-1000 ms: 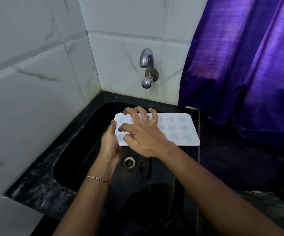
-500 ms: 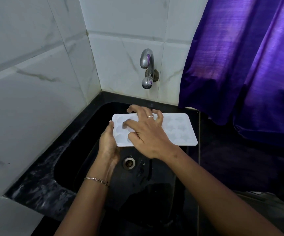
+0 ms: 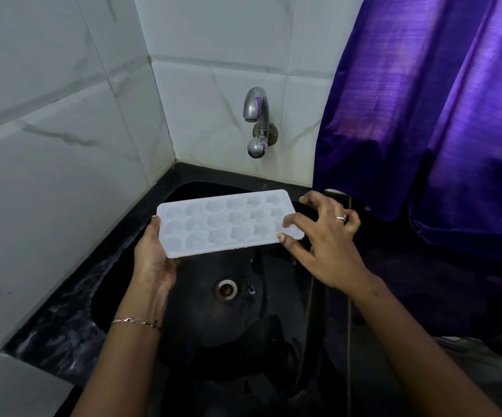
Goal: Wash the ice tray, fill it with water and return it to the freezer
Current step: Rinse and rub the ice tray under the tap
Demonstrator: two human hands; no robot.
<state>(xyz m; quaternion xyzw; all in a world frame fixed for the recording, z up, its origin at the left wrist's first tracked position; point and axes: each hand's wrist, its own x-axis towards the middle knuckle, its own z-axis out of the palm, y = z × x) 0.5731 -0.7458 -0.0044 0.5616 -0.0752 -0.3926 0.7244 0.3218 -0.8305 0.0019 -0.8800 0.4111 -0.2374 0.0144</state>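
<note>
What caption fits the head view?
Left hand holds white ice tray over black sink; right hand touches its end.

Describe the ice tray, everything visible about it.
The ice tray is a white, matte rectangular slab with rounded corners, plastic or silicone by its look. It has three rows of moulded cavities, rounded ones toward its left end and star-like ones toward its right. It is held about level, cavities up, over the black sink and below the tap. The left hand grips its left end; the right hand has fingertips at its right end. No water visibly runs.
</note>
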